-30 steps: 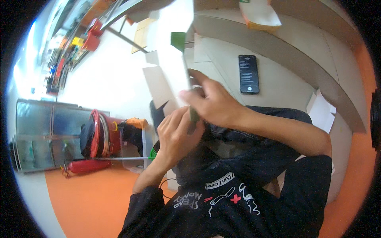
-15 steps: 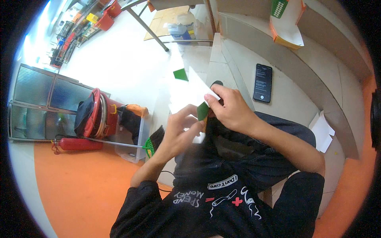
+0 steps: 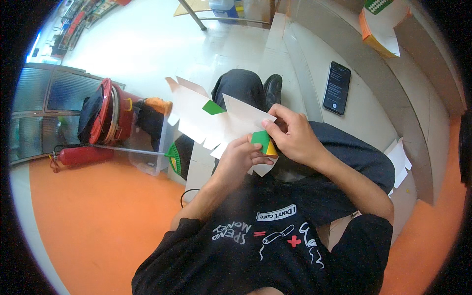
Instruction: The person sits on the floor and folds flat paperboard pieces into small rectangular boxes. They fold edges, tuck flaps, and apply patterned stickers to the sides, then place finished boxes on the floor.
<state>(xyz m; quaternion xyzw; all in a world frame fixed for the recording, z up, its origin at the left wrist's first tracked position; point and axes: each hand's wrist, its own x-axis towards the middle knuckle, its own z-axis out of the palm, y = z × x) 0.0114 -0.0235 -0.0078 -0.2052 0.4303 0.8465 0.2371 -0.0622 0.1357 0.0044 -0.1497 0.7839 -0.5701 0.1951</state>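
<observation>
The partly folded white carton [image 3: 221, 123] is above the dark trousers [image 3: 349, 152], its long axis slanting from far left toward both hands. The left hand [image 3: 241, 158] holds its green-and-yellow end [image 3: 261, 140]; just beside, the right hand [image 3: 295, 135] pinches a raised white corner. Most of the carton reaches forward-left, beyond both. Rightward, a phone [image 3: 337, 88] lies on the step [image 3: 361, 118].

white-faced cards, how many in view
3: an open card in left hand and right hand, an orange-edged card at upper right, a folded card beside the right knee; more may be hidden.
</observation>
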